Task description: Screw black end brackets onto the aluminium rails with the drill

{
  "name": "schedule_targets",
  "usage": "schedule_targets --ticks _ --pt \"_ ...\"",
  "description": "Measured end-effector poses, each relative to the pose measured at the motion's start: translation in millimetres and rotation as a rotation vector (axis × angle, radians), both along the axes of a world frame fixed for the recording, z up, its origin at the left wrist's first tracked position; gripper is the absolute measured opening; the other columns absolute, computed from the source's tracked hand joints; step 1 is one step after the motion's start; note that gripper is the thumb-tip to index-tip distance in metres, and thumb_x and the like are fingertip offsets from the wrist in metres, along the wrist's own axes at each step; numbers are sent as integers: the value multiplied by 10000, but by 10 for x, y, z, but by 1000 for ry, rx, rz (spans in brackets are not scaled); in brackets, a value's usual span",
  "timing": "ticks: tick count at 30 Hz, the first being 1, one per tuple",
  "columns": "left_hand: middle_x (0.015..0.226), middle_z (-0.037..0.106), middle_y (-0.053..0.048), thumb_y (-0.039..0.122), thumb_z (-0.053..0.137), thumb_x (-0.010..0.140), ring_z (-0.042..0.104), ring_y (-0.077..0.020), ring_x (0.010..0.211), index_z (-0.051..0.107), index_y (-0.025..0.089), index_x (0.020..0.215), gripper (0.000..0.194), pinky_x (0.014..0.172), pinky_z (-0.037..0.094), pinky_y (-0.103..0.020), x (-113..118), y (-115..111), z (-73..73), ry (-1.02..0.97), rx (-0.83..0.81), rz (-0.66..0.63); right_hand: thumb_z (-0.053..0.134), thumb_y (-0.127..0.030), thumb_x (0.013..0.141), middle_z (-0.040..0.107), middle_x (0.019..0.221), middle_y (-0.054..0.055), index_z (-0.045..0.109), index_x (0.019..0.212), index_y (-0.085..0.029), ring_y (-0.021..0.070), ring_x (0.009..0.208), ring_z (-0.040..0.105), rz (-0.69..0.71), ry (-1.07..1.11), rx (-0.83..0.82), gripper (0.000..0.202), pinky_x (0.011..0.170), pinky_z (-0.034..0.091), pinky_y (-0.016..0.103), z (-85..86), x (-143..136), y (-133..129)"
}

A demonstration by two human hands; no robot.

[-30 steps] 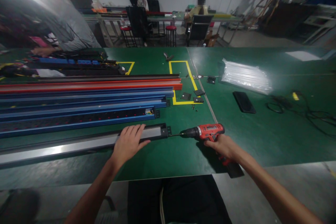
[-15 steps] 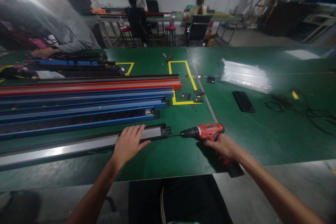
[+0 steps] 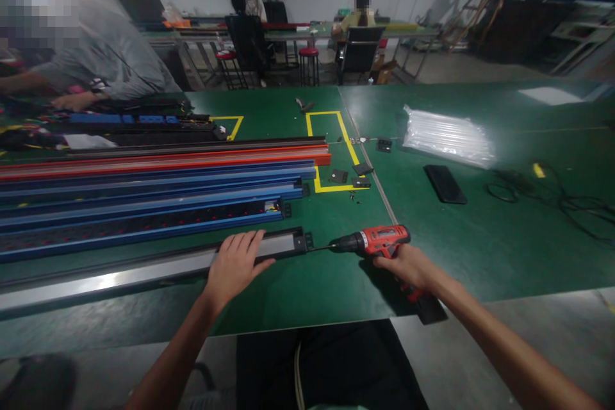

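My left hand [image 3: 235,266] lies across a long black rail [image 3: 278,245] with a pale metal inner face, fingers curled over its far edge and thumb along the near side. At the rail's right end sits a dark end cap [image 3: 309,241] with holes. My right hand [image 3: 408,267] is wrapped round the handle of a red and black cordless drill [image 3: 384,238]. The drill lies sideways, and its long thin bit [image 3: 321,247] points left with the tip at the end cap. Whether the tip sits in a screw is too small to tell.
Blue rails [image 3: 288,189] and a red rail [image 3: 321,155] lie beyond. Small black end caps [image 3: 339,176], a phone [image 3: 444,184], bagged clear tubes [image 3: 446,138] and cables [image 3: 514,191] rest on the green table [image 3: 480,243]. A co-worker [image 3: 120,51] handles wiring at far left.
My hands, the drill and the rail hold almost the same place. The view has shifted very slightly, and the co-worker at far left has leaned further into view.
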State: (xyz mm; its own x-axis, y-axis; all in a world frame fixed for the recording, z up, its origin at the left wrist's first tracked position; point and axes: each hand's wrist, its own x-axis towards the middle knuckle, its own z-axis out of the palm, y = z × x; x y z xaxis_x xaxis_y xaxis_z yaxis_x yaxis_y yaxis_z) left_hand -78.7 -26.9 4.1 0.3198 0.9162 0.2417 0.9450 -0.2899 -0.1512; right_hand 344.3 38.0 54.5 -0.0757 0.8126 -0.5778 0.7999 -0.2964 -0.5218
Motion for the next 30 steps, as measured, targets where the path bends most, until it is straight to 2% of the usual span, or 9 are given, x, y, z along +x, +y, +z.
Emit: schedule_targets --ticks 13,21,30 --pt "1242 684 -216 667 414 1000 634 -353 1117 594 80 1380 722 966 455 -475 -4 5 -3 -27 5 -12 696 -442 830 596 614 7 559 716 -211 127 513 517 4 3 -9 292 470 409 254 -28 20 4" --pt "1248 687 -210 691 362 1002 630 -353 1110 592 112 1388 733 959 462 -492 13 3 6 -44 -15 5 698 -450 830 559 612 -12 565 724 -202 118 519 507 7 -9 -15 302 473 400 242 -44 33 19" --pt "1250 685 -186 696 394 993 626 -344 1120 581 139 1393 711 974 446 -470 -15 11 -24 -32 -21 3 659 -411 857 571 630 1 553 699 -198 125 535 522 49 11 -9 285 485 413 248 -55 61 23"
